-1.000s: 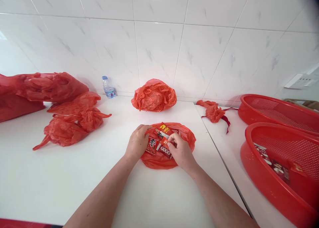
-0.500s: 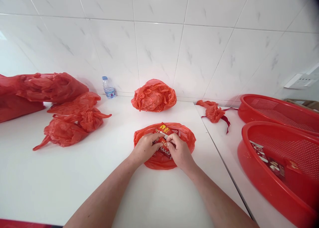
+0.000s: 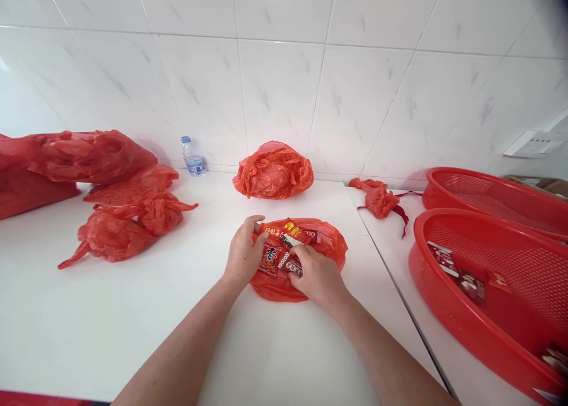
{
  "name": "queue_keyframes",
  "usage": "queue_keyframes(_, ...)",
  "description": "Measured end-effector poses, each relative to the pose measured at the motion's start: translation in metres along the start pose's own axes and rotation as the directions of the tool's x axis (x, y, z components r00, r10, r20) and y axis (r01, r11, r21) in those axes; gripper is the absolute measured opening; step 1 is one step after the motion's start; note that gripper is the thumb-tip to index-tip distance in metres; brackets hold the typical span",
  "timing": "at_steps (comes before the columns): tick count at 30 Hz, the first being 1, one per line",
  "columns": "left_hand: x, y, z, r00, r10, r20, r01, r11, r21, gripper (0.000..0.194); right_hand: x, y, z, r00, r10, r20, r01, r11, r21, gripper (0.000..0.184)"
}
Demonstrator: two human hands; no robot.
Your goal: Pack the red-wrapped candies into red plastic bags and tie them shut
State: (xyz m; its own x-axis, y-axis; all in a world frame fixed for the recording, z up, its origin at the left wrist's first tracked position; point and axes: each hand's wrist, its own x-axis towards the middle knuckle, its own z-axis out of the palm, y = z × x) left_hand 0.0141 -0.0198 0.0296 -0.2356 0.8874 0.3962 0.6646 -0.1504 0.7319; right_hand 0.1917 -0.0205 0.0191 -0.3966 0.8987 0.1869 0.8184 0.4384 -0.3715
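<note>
An opened red plastic bag (image 3: 277,290) lies on the white table in front of me, with several small snack packets in it. My left hand (image 3: 245,249) is at the bag's left edge, thumb and fingers apart, beside an orange packet (image 3: 271,231). Below that lies a red packet with a large black character (image 3: 270,259). My right hand (image 3: 318,276) rests over the packets from the right, its thumb and forefinger spread around a dark red packet (image 3: 293,266). Near its fingertips sits a red packet with yellow lettering (image 3: 295,231).
Another crumpled red bag (image 3: 273,170) stands by the tiled wall, with a water bottle (image 3: 193,156) to its left. Knotted red bags (image 3: 119,231) lie on the left. To the right are a small red bundle (image 3: 379,202) and red sieve baskets (image 3: 448,311), the nearer one holding packets.
My hands, together over an orange packet before, have moved apart. The left went to the bag's left edge, uncovering packets; the right stayed over the contents. The nearer basket shifted left.
</note>
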Motion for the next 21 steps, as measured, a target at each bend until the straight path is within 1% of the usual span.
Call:
queue_keyframes(3, 0.0, -0.001, 0.0, 0.999, -0.014, -0.036, 0.014, 1.0, 0.008, 0.025, -0.001, -0.002, -0.001, 0.996, 0.017, -0.088, -0.012, 0.998, 0.057, 0.034)
queue_keyframes(6, 0.001, -0.002, 0.0, 0.999, 0.026, -0.036, -0.025, 0.999, 0.021, 0.027, -0.003, -0.003, -0.002, 0.985, 0.028, -0.169, -0.007, 0.993, 0.12, 0.032)
queue_keyframes(9, 0.001, -0.001, 0.0, 0.995, 0.094, -0.018, -0.093, 0.995, 0.04, 0.031, -0.003, -0.001, -0.004, 0.987, 0.081, -0.142, -0.062, 0.989, 0.134, 0.026)
queue_keyframes(12, 0.001, -0.001, 0.0, 0.987, 0.155, 0.038, -0.157, 0.986, 0.048, 0.034, -0.001, 0.002, -0.006, 0.982, 0.16, -0.096, -0.144, 0.977, 0.16, 0.013)
queue_keyframes(14, 0.0, 0.0, 0.001, 0.979, 0.184, 0.09, -0.189, 0.981, 0.051, 0.036, 0.0, 0.005, -0.009, 0.979, 0.18, -0.091, -0.161, 0.97, 0.184, 0.011)
queue_keyframes(18, -0.004, 0.002, 0.003, 0.952, 0.231, 0.203, -0.233, 0.972, -0.015, 0.038, 0.001, 0.01, -0.015, 0.965, 0.22, -0.141, -0.195, 0.965, 0.173, 0.012)
queue_keyframes(21, -0.008, 0.005, 0.006, 0.931, 0.237, 0.277, -0.236, 0.971, -0.037, 0.039, 0.002, 0.014, -0.017, 0.951, 0.249, -0.186, -0.222, 0.963, 0.153, 0.012)
